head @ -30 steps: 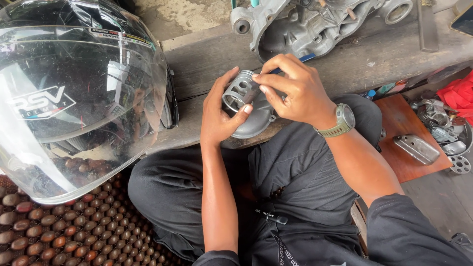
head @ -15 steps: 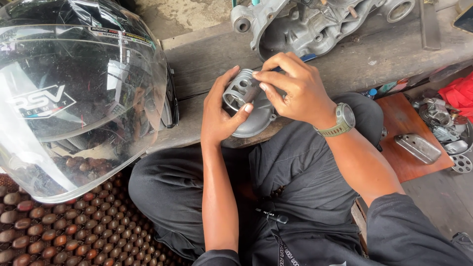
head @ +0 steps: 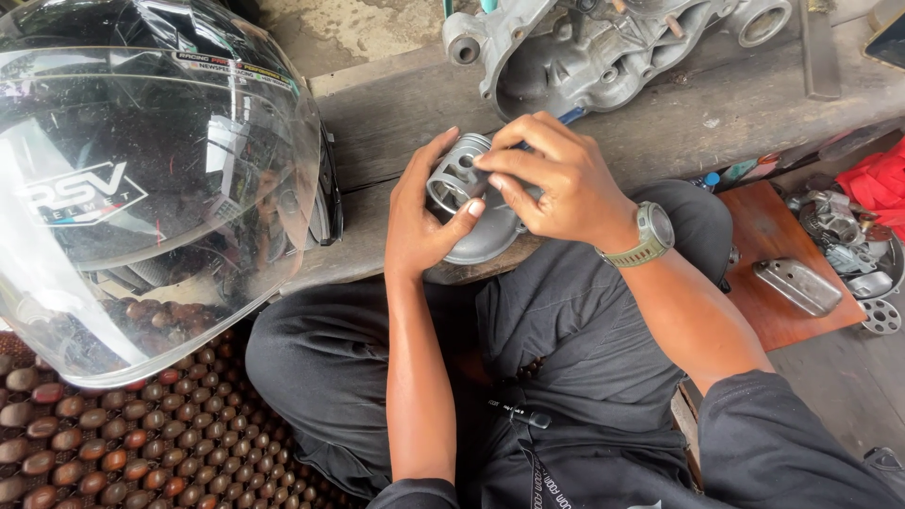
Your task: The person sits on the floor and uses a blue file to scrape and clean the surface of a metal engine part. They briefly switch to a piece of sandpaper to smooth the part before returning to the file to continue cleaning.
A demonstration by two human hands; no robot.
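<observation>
Gripping a grey metal piston (head: 459, 181) above the lap, the left hand (head: 421, 219) cradles its side while the right hand (head: 556, 184) pinches its top edge, beside a helmet (head: 151, 170) and engine casing (head: 603, 47).

Bare plank (head: 396, 123) open between helmet (head: 141, 179) and engine casing (head: 603, 47), left side blocked by helmet visor, far side crowded by casing, right hemmed by parts tray (head: 848, 245).

one head-worn camera looks steeply down, close over the lap, perhaps tilted slightly left toward the helmet (head: 141, 179).
</observation>
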